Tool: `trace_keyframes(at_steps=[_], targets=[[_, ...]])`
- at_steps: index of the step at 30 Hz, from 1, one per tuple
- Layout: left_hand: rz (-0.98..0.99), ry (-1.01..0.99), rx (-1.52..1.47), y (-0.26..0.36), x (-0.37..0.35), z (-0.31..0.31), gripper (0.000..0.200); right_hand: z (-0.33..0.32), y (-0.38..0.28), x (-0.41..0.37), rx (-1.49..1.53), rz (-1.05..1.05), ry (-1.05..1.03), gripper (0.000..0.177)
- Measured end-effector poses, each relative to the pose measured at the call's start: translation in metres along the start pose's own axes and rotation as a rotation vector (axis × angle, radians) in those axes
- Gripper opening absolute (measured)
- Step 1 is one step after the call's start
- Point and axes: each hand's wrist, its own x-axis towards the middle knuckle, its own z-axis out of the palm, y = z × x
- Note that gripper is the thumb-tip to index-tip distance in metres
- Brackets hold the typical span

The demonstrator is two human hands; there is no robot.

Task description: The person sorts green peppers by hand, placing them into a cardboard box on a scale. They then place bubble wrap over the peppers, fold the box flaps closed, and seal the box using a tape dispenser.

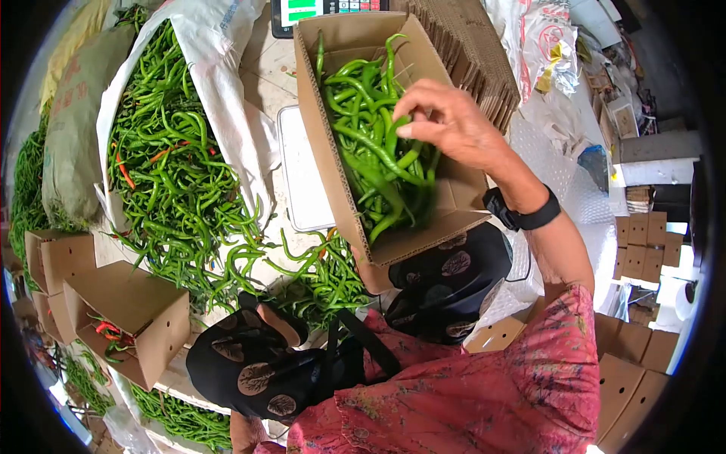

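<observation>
Peppers everywhere on this feed, folks. I'm running it from afar with only the head view, so I'll use the open cardboard box (435,234) as my landmark. It sits tilted in the frame, over a pale worktop (274,76) that shows beyond its left side. Right beside it on the left is a flat white tray (301,181), and past its far end I can see a keypad display (333,9). Further left, a white sack (215,68) lies open with a big pile of peppers (166,181) spilling out, mostly green with a few red ones. An olive sack (83,129) leans farther out on that side. Below and left of the box there's a smaller carton (125,291) with some red peppers (110,331) inside. To the right of the box: a stack of folded cardboard (484,60), then bubble wrap (582,197), then piled cartons (643,246) way over by the edge.

Now the hands. Green peppers (367,98) fill much of the box, and the right hand (446,125) is right over them, reaching in from the right side. Fingers are curled, thumb tip against a pepper, but I can't tell if it's really grasped. One pepper below is blurred. I can't make out the left hand properly, so no clue whether it's gripping or free.
</observation>
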Motion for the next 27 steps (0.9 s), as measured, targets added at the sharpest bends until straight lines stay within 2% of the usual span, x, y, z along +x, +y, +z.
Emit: trace_keyframes(at_steps=[3, 6, 8, 9, 10, 11, 12, 13, 14, 16, 17, 22, 24, 26, 27], targets=[[0.034, -0.008, 0.017, 0.003, 0.007, 0.006, 0.034, -0.021, -0.022, -0.012, 0.424, 0.053, 0.195, 0.017], [0.135, -0.032, 0.04, 0.009, 0.021, 0.018, 0.036, -0.028, -0.025, -0.014, 0.566, 0.009, 0.418, 0.017], [0.371, -0.055, 0.124, 0.036, 0.044, 0.03, 0.037, -0.03, -0.025, -0.016, 0.594, -0.016, 0.485, 0.016], [0.572, -0.043, 0.195, 0.061, 0.053, 0.045, 0.038, -0.03, -0.024, -0.017, 0.629, -0.028, 0.54, 0.016], [0.851, 0.003, 0.319, 0.098, 0.066, 0.055, 0.039, -0.031, -0.024, -0.016, 0.631, -0.034, 0.54, 0.016], [1.079, 0.057, 0.323, 0.142, 0.073, 0.067, 0.039, -0.033, -0.023, -0.016, 0.524, 0.04, 0.389, 0.016], [0.902, -0.013, -0.515, 0.189, 0.081, 0.089, 0.038, -0.033, -0.021, -0.017, 0.416, 0.114, 0.24, 0.015], [1.054, -0.149, -0.152, 0.239, 0.067, 0.063, 0.033, -0.023, -0.009, -0.014, 0.497, 0.106, 0.199, 0.015], [1.01, 0.039, -0.098, 0.283, 0.022, 0.073, 0.032, -0.023, -0.017, -0.011, 0.501, 0.093, 0.197, 0.015], [1.223, 0.039, -0.036, 0.342, -0.06, 0.09, 0.032, -0.026, -0.041, -0.009, 0.555, -0.014, 0.445, 0.016], [1.271, -0.003, -0.06, 0.361, -0.099, 0.103, 0.034, -0.029, -0.048, -0.008, 0.58, -0.042, 0.442, 0.016], [1.363, -0.259, 0.055, 0.409, -0.232, 0.183, 0.05, -0.025, -0.074, -0.02, 0.772, -0.08, 0.346, 0.017], [1.442, -0.454, 0.1, 0.416, -0.244, 0.218, 0.058, -0.023, -0.096, -0.029, 0.964, -0.069, 0.216, 0.02], [1.51, -0.545, 0.223, 0.422, -0.247, 0.243, 0.059, -0.017, -0.112, -0.031, 1.025, -0.097, 0.179, 0.023], [1.456, -0.6, 0.316, 0.425, -0.25, 0.248, 0.052, -0.016, -0.12, -0.033, 1.091, -0.115, 0.126, 0.024]])
